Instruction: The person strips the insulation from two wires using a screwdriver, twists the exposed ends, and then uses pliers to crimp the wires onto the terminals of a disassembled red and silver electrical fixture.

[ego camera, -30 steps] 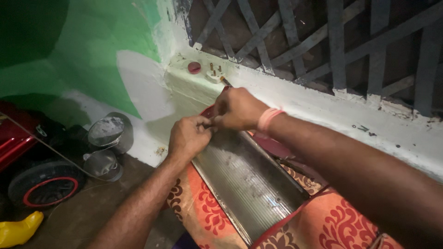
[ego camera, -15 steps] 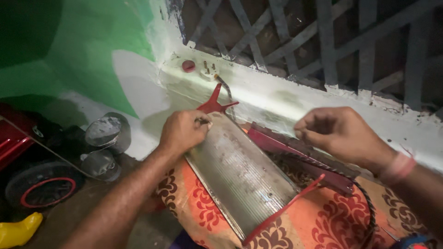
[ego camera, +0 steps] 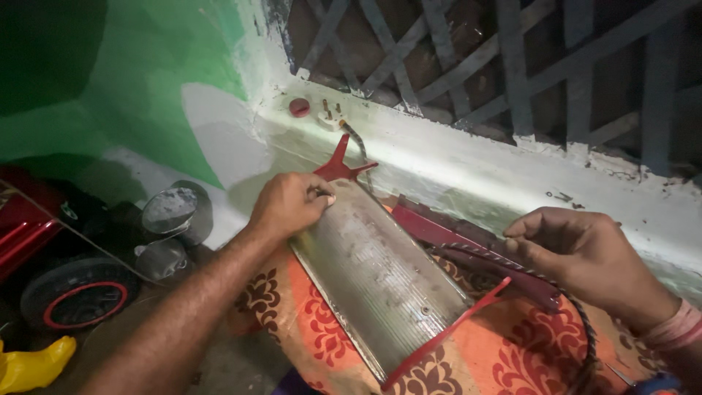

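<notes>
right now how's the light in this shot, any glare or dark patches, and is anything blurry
Head view: light falls on the middle, with a pale sheen on the curved ribbed metal panel and a bright wash on the white ledge. The left edge is in deep shadow, so the small wheel barely shows. The left hand and right hand look fairly sharp; the lattice grille is dim and soft.

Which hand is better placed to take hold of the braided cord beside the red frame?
Right. The right hand already has its fingertips at the braided cord over the red frame, while the left hand is occupied pressing the far end of the ribbed metal reflector.
</notes>
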